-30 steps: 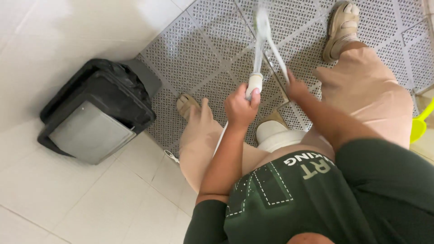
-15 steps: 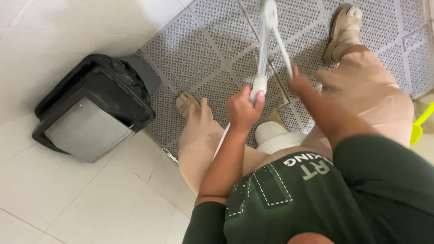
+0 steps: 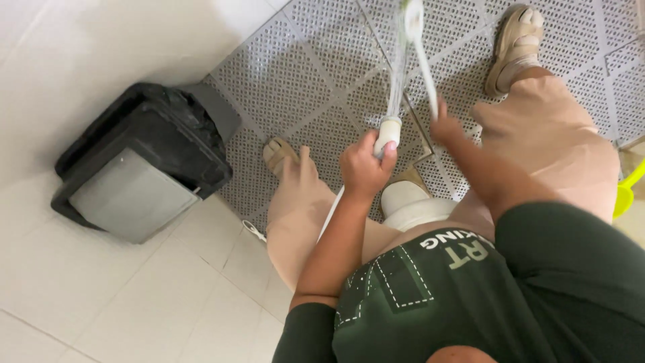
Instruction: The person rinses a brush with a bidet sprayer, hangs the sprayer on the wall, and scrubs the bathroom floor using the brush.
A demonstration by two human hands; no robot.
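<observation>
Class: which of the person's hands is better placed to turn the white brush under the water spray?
Likely the right hand: it already grips the brush handle, whose head sits in the spray. The left hand is closed round the white sprayer nozzle, aiming it.

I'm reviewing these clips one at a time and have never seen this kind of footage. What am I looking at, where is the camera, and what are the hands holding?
There is no machine here. A person wears a camera on the head, and it looks straight down their own body, so you see their dark green shirt, beige trousers and sandalled feet from above.

The left hand grips a white spray nozzle on a hose; water streams from it. The right hand holds the thin white handle of a brush, whose head sits in the spray.

Underfoot is a grey perforated floor mat beside pale floor tiles. A black bin with a grey lid stands at the left. A yellow-green object shows at the right edge; I cannot tell what it is.
</observation>
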